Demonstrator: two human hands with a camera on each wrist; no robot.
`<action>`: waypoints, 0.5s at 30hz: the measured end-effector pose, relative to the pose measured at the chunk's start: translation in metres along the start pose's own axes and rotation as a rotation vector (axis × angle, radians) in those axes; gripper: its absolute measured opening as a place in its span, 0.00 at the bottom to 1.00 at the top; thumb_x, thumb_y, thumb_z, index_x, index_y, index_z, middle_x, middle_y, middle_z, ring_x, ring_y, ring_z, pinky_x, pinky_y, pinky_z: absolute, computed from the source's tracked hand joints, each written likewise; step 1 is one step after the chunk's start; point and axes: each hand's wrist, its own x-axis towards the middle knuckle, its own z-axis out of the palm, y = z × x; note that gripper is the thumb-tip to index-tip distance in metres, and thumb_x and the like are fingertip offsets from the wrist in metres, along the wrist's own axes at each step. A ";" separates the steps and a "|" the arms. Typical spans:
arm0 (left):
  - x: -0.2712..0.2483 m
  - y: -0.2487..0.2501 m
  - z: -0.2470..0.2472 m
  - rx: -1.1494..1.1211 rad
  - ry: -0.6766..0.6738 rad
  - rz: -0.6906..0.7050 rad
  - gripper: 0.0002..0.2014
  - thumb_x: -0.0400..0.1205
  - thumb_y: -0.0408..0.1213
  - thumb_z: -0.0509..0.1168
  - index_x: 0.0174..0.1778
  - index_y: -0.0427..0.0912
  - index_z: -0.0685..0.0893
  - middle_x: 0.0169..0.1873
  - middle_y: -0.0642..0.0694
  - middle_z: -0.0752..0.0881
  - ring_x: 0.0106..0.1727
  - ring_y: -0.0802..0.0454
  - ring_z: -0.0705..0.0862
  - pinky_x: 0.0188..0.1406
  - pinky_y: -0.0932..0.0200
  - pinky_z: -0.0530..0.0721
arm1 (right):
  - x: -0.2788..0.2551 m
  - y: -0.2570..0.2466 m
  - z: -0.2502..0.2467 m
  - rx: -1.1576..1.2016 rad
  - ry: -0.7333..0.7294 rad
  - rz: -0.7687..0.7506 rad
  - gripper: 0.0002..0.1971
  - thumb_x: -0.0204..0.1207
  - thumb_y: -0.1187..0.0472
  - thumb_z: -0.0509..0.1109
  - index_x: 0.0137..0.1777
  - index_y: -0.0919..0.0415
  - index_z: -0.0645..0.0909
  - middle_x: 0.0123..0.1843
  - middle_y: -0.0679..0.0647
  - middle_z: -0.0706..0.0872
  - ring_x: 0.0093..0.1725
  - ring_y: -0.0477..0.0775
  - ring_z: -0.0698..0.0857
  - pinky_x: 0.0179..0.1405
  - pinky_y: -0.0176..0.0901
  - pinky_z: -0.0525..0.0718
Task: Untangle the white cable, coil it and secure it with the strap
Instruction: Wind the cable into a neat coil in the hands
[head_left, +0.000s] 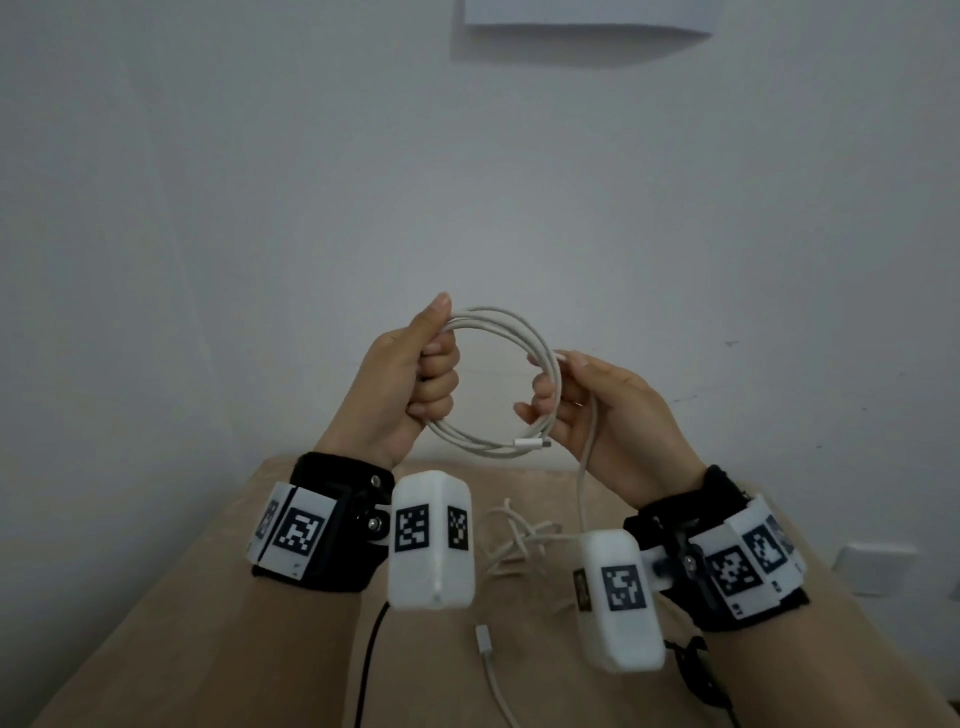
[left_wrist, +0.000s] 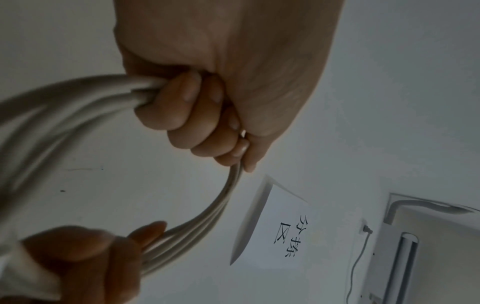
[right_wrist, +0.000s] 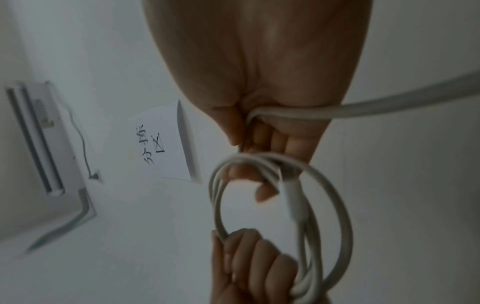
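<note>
The white cable (head_left: 519, 327) forms a round coil of several loops held up in front of the wall. My left hand (head_left: 421, 374) grips the coil's left side in a fist; its curled fingers (left_wrist: 192, 115) wrap the bundled strands (left_wrist: 78, 107). My right hand (head_left: 576, 400) pinches the coil's right side, fingers curled round the strands (right_wrist: 262, 179). A connector end (head_left: 532, 445) sticks out at the coil's bottom. From the right hand a loose length of cable (head_left: 587, 467) hangs down to a tangled heap (head_left: 519, 540) on the table. No strap shows in any view.
A tan table (head_left: 208, 623) lies below the hands. On it lie another white plug end (head_left: 484, 636) with its lead and a black cord (head_left: 371, 665). A paper sign (left_wrist: 275, 232) hangs on the white wall. A wall socket (head_left: 875, 569) is at right.
</note>
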 end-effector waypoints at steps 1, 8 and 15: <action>0.001 -0.001 0.000 -0.017 -0.001 -0.003 0.22 0.85 0.50 0.59 0.26 0.48 0.62 0.18 0.55 0.58 0.15 0.62 0.54 0.15 0.66 0.50 | 0.001 0.000 0.000 0.037 -0.012 -0.007 0.16 0.86 0.63 0.52 0.55 0.73 0.79 0.33 0.57 0.81 0.30 0.51 0.80 0.44 0.47 0.88; 0.004 -0.006 -0.006 -0.112 -0.084 -0.097 0.23 0.86 0.49 0.57 0.25 0.45 0.66 0.17 0.54 0.59 0.15 0.60 0.58 0.16 0.66 0.65 | 0.005 -0.002 -0.003 0.167 -0.072 -0.016 0.14 0.79 0.65 0.57 0.58 0.74 0.76 0.33 0.53 0.78 0.28 0.44 0.75 0.39 0.37 0.83; 0.007 -0.012 -0.007 -0.159 -0.089 -0.083 0.23 0.86 0.50 0.56 0.25 0.46 0.64 0.16 0.55 0.59 0.14 0.62 0.56 0.13 0.68 0.55 | 0.006 0.002 -0.005 0.176 -0.073 0.002 0.13 0.80 0.65 0.57 0.56 0.71 0.78 0.35 0.52 0.78 0.29 0.44 0.75 0.40 0.39 0.82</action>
